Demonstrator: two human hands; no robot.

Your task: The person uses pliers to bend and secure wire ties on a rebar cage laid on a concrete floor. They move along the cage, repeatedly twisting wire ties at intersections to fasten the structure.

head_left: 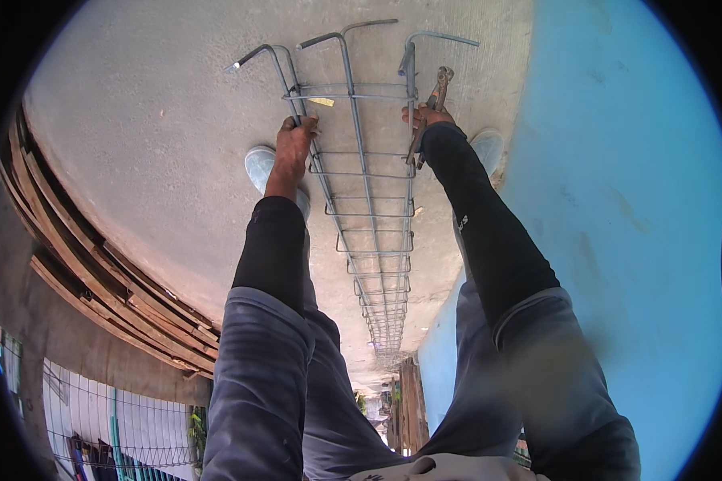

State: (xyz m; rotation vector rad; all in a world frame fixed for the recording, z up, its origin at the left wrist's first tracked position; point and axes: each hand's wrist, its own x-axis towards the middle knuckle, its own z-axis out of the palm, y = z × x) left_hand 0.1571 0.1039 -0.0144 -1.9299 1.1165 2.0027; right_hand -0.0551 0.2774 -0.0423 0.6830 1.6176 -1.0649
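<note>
From the lower edge both forearms in black sleeves reach up over the grey trouser legs toward twelve o'clock. The left hand (294, 138) has its grip closed around a long bar of the rebar cage (367, 172) at about eleven o'clock, while the right hand (425, 117) at about one o'clock is wrapped around a pair of pincers (433, 108) held against the cage's right bar. Beyond the hands the cage lies on the concrete floor (152, 120), its hooked bar ends farthest off at twelve o'clock, with a pale shoe (261, 167) just left of it and a blue wall (618, 200) at three o'clock.

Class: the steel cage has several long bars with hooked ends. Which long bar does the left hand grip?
The leftmost bar: the left hand closes around it. The middle bar is untouched, and the right hand, holding pincers, is at the right bar.
</note>
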